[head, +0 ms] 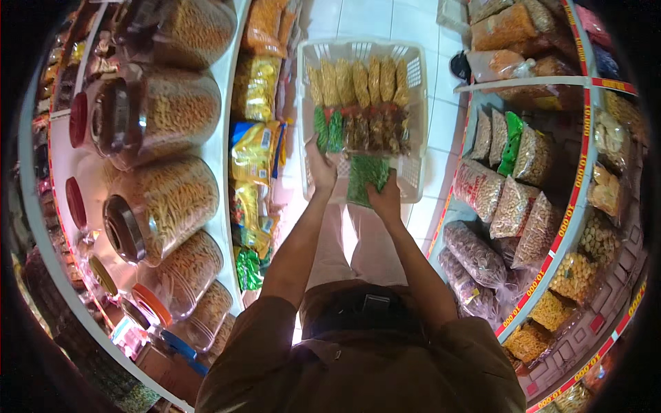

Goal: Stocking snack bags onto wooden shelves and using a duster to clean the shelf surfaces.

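Observation:
Before me stands a white plastic basket [423, 178] with slotted walls. Several clear bags of tan snacks [360, 82] form its far row, and several dark brown packs [373, 133] lie nearer. My right hand [384, 199] grips a flat pack of green contents [365, 178] at the near part of the basket. On the near left side, my left hand [321, 165] reaches over the basket, its fingertips by two green packs [328, 129] standing upright at the left end of the brown row. Whether it holds one of them is hard to tell.
Large clear jars of snacks [178, 206] lie along the left shelf, with hanging or stacked yellow packets [253, 160] beside the basket. On the right, shelves with red and yellow price strips [577, 170] carry bagged nuts [514, 209] and a bag of dark contents [475, 253]. White floor tiles [446, 121] show between.

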The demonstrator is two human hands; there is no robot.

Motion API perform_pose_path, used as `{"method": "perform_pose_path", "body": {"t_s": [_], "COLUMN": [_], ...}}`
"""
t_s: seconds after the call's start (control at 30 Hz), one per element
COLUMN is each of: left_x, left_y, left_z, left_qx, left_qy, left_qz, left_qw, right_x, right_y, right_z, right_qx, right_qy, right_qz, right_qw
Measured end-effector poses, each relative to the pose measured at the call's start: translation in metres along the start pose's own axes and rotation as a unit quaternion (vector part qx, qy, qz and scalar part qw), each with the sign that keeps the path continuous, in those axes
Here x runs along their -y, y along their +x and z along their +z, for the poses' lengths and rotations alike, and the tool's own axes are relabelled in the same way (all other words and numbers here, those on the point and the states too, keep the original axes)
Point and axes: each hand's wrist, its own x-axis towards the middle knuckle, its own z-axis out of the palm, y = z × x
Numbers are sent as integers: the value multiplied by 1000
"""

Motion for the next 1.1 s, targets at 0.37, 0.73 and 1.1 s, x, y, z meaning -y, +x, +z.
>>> {"method": "perform_pose_path", "body": {"t_s": [0.37,0.73,1.1], "left_x": [-34,-55,-31], "left_y": [31,-48,4], "left_z": [-32,-91,-38], "left_qx": [240,173,50], "left_qy": [-8,-131,-273], "left_qz": [-254,-299,-571], "left_qw": [937,929,772], "right_x": [41,53,3], "right_y": [0,0,27], "right_z": [61,57,75], "right_qx": [-41,95,108], "right_qy": [-139,-347,-408], "right_qz": [-90,-177,-208], "right_qw": [985,916,882]}}
